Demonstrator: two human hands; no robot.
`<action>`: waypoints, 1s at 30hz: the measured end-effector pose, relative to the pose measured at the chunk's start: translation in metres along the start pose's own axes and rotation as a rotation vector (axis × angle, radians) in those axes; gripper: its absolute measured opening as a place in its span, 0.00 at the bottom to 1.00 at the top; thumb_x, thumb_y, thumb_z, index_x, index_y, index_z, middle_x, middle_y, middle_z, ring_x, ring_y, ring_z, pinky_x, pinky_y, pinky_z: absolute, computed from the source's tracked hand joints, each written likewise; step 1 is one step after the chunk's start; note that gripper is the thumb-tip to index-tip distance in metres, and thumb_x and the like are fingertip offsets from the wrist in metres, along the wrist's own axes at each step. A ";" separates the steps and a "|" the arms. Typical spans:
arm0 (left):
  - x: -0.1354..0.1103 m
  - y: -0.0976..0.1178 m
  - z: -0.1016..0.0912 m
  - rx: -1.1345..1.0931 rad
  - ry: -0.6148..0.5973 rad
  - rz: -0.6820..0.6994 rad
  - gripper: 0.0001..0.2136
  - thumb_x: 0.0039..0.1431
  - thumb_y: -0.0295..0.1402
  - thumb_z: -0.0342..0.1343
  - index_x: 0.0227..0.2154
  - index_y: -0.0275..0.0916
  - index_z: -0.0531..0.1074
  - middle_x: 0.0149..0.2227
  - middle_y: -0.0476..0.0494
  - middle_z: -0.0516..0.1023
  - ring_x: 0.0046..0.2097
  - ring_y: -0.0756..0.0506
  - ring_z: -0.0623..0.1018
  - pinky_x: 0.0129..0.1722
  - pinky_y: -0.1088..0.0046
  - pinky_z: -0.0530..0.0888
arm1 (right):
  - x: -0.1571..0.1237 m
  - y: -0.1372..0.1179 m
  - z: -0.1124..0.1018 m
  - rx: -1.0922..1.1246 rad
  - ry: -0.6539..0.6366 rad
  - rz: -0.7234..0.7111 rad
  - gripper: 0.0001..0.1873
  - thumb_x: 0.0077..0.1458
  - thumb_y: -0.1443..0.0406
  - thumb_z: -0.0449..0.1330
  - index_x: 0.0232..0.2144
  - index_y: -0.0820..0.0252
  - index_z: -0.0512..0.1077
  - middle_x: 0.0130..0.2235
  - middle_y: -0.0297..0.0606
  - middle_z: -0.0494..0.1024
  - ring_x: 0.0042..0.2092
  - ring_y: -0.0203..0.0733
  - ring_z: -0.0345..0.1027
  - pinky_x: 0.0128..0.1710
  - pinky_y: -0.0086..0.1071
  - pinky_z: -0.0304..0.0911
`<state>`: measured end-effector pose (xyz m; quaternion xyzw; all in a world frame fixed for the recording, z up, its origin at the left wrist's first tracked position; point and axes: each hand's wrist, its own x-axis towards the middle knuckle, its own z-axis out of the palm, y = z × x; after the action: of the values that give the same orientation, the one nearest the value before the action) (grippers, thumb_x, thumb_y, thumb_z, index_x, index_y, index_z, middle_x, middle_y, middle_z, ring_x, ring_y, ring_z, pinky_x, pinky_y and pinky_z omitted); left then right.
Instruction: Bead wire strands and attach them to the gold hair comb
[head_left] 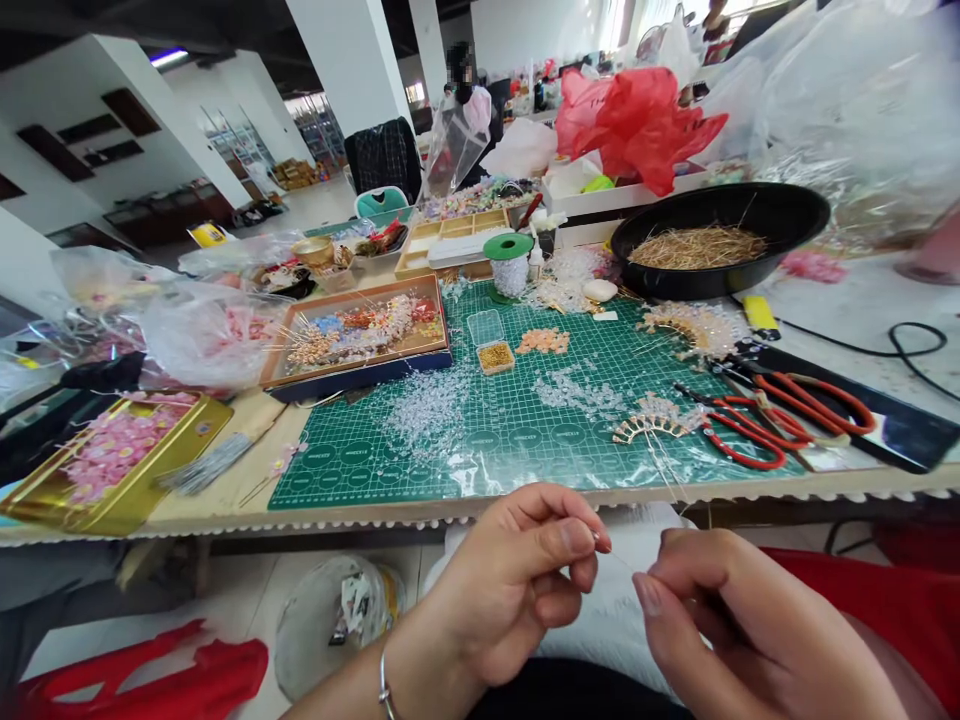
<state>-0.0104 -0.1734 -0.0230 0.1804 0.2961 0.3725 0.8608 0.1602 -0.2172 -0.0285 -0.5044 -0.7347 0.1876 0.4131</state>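
In front of the table edge, my left hand (536, 575) pinches a thin wire (621, 562) between thumb and forefinger. The wire runs across to my right hand (739, 610), whose thumb and fingers are closed on its other end. Something tiny sits at my left fingertips, too small to make out. Beyond my hands lies a green cutting mat (495, 470). On it are clear beads (427, 415), orange pieces (544, 341), a small clear box of gold beads (496, 357) and a beaded hair comb (656, 425).
Red-handled pliers (750, 430) and a black phone (900, 440) lie at the right. A black bowl (810, 225) of gold pins stands behind. At the left are a box of beaded sprigs (446, 355) and a gold tin (150, 490). A person (480, 120) is in the background.
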 end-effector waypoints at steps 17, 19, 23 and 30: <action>-0.002 -0.001 -0.002 -0.020 -0.033 -0.069 0.11 0.48 0.31 0.72 0.28 0.32 0.75 0.27 0.50 0.70 0.21 0.60 0.62 0.15 0.87 0.52 | 0.007 -0.010 0.004 -0.049 0.089 0.123 0.19 0.60 0.52 0.60 0.22 0.54 0.68 0.17 0.31 0.65 0.18 0.37 0.60 0.14 0.27 0.56; -0.002 -0.001 -0.002 -0.018 -0.030 -0.067 0.11 0.48 0.31 0.72 0.28 0.32 0.75 0.27 0.50 0.70 0.21 0.60 0.62 0.16 0.87 0.51 | 0.004 -0.006 0.002 -0.048 0.024 0.070 0.16 0.62 0.58 0.59 0.23 0.54 0.67 0.18 0.30 0.66 0.18 0.36 0.61 0.15 0.26 0.58; -0.002 -0.001 -0.003 -0.008 -0.031 -0.066 0.12 0.47 0.31 0.72 0.28 0.33 0.74 0.26 0.51 0.69 0.21 0.60 0.60 0.16 0.86 0.50 | -0.001 0.000 -0.001 -0.066 -0.065 -0.030 0.11 0.62 0.67 0.55 0.26 0.54 0.64 0.20 0.28 0.67 0.18 0.34 0.61 0.17 0.25 0.59; -0.004 -0.003 -0.003 0.069 0.012 -0.020 0.11 0.49 0.33 0.71 0.28 0.34 0.74 0.23 0.52 0.68 0.20 0.59 0.59 0.16 0.84 0.49 | 0.000 -0.001 0.000 -0.038 -0.047 -0.040 0.09 0.63 0.68 0.54 0.29 0.53 0.62 0.21 0.27 0.68 0.18 0.33 0.61 0.17 0.25 0.60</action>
<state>-0.0122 -0.1781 -0.0256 0.2045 0.3157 0.3545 0.8560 0.1599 -0.2174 -0.0282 -0.4927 -0.7576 0.1768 0.3898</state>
